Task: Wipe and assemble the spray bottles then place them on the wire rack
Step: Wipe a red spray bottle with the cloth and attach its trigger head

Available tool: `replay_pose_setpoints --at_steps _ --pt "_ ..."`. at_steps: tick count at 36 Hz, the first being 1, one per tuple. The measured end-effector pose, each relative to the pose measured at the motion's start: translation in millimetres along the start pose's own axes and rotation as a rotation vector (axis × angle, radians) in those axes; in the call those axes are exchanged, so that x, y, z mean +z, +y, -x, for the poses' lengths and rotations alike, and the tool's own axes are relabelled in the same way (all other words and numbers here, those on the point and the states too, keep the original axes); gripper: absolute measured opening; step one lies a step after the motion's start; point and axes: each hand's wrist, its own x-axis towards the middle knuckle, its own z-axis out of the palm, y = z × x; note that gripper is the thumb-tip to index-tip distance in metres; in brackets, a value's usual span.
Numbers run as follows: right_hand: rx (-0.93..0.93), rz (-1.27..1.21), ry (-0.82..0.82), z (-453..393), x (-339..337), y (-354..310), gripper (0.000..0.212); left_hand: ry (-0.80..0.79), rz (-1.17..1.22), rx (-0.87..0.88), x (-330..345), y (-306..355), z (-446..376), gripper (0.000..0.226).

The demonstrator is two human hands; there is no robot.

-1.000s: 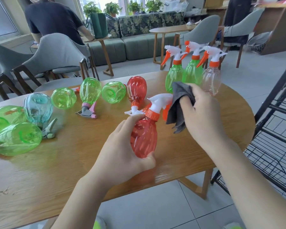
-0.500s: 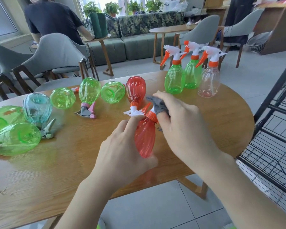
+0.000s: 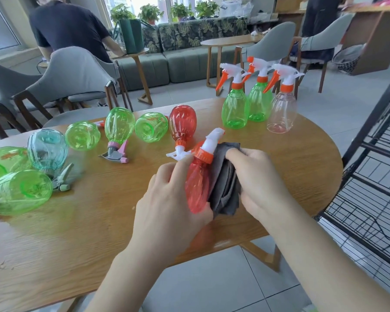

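Above the wooden table (image 3: 81,233), the left hand (image 3: 167,206) grips the red spray bottle (image 3: 197,183) around its body, nozzle pointing away. Against its right side the right hand (image 3: 259,183) clutches a grey cloth (image 3: 225,185). No legible writing shows on it.

Left hand (image 3: 167,206) holds red bottle (image 3: 197,188); right hand (image 3: 259,185) presses grey cloth (image 3: 225,188) against it

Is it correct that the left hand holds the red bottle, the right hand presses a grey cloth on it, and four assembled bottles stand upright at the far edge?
Not quite. The head view shows three assembled bottles standing upright there, not four. The rest holds.
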Motion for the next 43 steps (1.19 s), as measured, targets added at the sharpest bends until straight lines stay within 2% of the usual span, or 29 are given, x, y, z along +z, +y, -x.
replay_pose_setpoints --at_steps 5,8,9,10,12,14,16,18,21,23,27,30,32,36,39,43 --pt "0.108 -0.313 -0.163 7 7 4 0.02 0.094 -0.227 0.032 12 1 -1 0.099" --pt "0.112 -0.387 -0.242 9 16 9 0.045 0.163 -0.327 0.022 20 0 0 0.099" --pt "0.09 -0.385 -0.251 10 18 10 0.041 0.178 -0.355 0.028 22 1 2 0.097" --pt "0.061 -0.378 -0.241 10 19 12 0.029 0.181 -0.374 0.039 25 3 4 0.096" --pt "0.013 -0.338 -0.213 11 22 13 0.013 0.129 -0.372 0.041 32 10 10 0.103" --pt "-0.034 -0.286 -0.152 6 19 12 0.014 0.045 -0.297 0.041 33 20 15 0.115" --pt "-0.048 -0.266 -0.13 -2 14 8 0.015 -0.001 -0.15 0.021 27 27 18 0.112" --pt "-0.032 -0.271 -0.184 -9 7 4 0.023 -0.015 0.059 -0.018 17 27 15 0.102" --pt "0.005 -0.254 -0.303 -17 -7 0 0.022 -0.004 0.341 -0.108 0 21 8 0.096" --pt "0.036 -0.253 -0.398 -18 -14 -1 0.021 -0.059 0.485 -0.164 -8 14 2 0.105" --pt "0.056 -0.236 -0.5 -16 -16 2 0.019 -0.289 0.65 -0.241 -15 6 -5 0.124" --pt "0.023 -0.197 -0.457 -15 -10 5 0.016 -0.304 0.691 -0.291 -8 3 -7 0.127" --pt "0.014 -0.173 -0.339 -15 -4 7 0.02 -0.262 0.673 -0.322 -2 2 -8 0.124" --pt "-0.054 -0.009 -0.091 -8 9 12 0.049 -0.196 0.522 -0.356 1 8 -9 0.117" --pt "-0.118 0.176 -0.043 2 15 10 0.07 -0.162 0.441 -0.323 2 9 -10 0.105" --pt "-0.236 0.524 -0.021 17 12 6 0.04 -0.113 0.367 -0.316 0 8 -12 0.066"
